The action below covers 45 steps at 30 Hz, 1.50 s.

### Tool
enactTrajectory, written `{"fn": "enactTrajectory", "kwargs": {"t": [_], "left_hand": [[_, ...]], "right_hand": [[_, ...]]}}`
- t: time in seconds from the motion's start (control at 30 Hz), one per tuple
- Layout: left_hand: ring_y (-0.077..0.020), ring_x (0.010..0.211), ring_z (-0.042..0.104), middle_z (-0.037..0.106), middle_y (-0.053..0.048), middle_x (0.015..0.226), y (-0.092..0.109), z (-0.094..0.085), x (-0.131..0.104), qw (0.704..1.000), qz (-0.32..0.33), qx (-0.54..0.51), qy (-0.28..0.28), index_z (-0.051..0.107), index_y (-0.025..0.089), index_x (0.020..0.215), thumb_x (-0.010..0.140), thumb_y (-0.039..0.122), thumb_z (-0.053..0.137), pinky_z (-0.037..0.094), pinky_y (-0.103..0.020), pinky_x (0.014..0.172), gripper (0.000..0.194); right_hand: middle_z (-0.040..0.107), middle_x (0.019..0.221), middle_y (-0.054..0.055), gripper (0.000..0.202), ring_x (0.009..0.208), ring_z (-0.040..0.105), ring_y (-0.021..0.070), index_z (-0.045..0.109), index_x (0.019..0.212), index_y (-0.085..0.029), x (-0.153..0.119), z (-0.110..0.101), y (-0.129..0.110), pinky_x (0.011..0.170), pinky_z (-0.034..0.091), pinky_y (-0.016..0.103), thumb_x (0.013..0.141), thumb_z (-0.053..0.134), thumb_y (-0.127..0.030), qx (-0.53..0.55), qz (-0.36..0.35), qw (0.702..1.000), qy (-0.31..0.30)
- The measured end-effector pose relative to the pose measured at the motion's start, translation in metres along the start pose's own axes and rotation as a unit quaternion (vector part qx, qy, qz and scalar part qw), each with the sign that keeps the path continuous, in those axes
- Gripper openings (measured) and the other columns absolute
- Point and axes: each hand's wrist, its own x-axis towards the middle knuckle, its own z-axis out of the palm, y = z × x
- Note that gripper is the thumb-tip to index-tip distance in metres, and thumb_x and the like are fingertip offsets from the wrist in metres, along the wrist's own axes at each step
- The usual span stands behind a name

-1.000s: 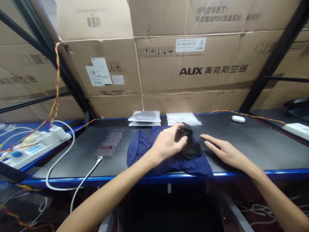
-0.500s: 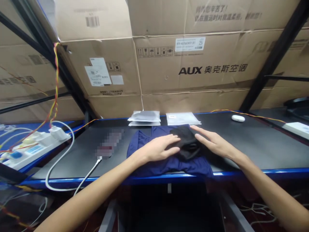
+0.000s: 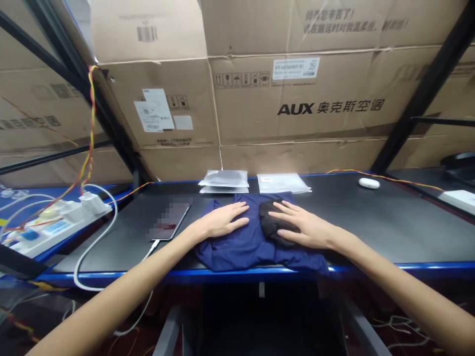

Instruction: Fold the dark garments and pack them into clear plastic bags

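Observation:
A navy blue cloth (image 3: 237,252) lies spread and wrinkled at the front of the dark table. On its right part sits a bunched black cloth (image 3: 269,225). My left hand (image 3: 226,220) rests flat on the navy cloth's left part, fingers apart and pointing right. My right hand (image 3: 302,225) lies over the black cloth, its fingers spread and pointing left, covering part of it. Neither hand grips anything.
Behind the cloths lie clear plastic packets (image 3: 223,181) and a white packet (image 3: 284,183). A phone (image 3: 172,222) with a white cable is at left, beside a power strip (image 3: 55,227). A white earbud case (image 3: 369,183) sits at right. Cardboard boxes (image 3: 252,118) stand behind.
My left hand has moved left, off the black cloth's edge and onto the navy cloth. My right hand has moved left, from the black cloth's right edge to over it.

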Motion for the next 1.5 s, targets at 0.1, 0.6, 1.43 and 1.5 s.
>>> {"fn": "enactTrajectory", "kwargs": {"t": [0.1,0.6,1.43,1.5], "left_hand": [[-0.0223,0.141,0.044,0.048,-0.011,0.15,-0.005,-0.003,0.027,0.998,0.036,0.007,0.044,0.051,0.014,0.143,0.101,0.035,0.042,0.033,-0.037,0.119,0.047],[-0.0255,0.09,0.07,0.075,-0.012,0.092,0.01,0.014,0.141,0.989,-0.02,0.061,0.133,0.074,0.014,0.087,0.085,0.013,0.052,0.053,-0.035,0.087,0.022],[-0.0211,0.089,0.071,0.077,-0.005,0.094,0.01,0.017,0.049,0.955,-0.046,-0.238,0.172,0.075,0.017,0.094,0.081,0.026,0.061,0.056,-0.032,0.088,0.022],[-0.0207,0.086,0.071,0.077,-0.004,0.09,0.01,0.017,0.049,0.951,-0.071,-0.238,0.187,0.075,0.016,0.089,0.08,0.023,0.06,0.056,-0.031,0.086,0.019]], "right_hand": [[0.027,0.163,0.001,0.063,0.151,0.015,0.0344,0.046,0.148,-0.035,0.0,0.0,0.001,0.122,0.02,0.058,0.092,0.055,-0.061,-0.002,0.006,1.0,0.003],[0.031,0.162,0.002,0.064,0.151,0.018,0.0326,0.05,0.146,-0.034,-0.003,-0.004,0.011,0.122,0.022,0.054,0.09,0.055,-0.064,-0.01,0.022,1.0,0.002],[0.04,0.157,-0.001,0.054,0.149,0.026,0.0318,0.061,0.136,-0.034,0.001,-0.015,0.014,0.119,0.03,0.052,0.082,0.064,-0.028,0.049,-0.005,0.999,-0.019],[0.045,0.154,-0.001,0.052,0.148,0.029,0.031,0.064,0.133,-0.034,0.001,-0.016,0.013,0.118,0.031,0.052,0.082,0.064,-0.027,0.041,-0.003,0.999,-0.007]]}}
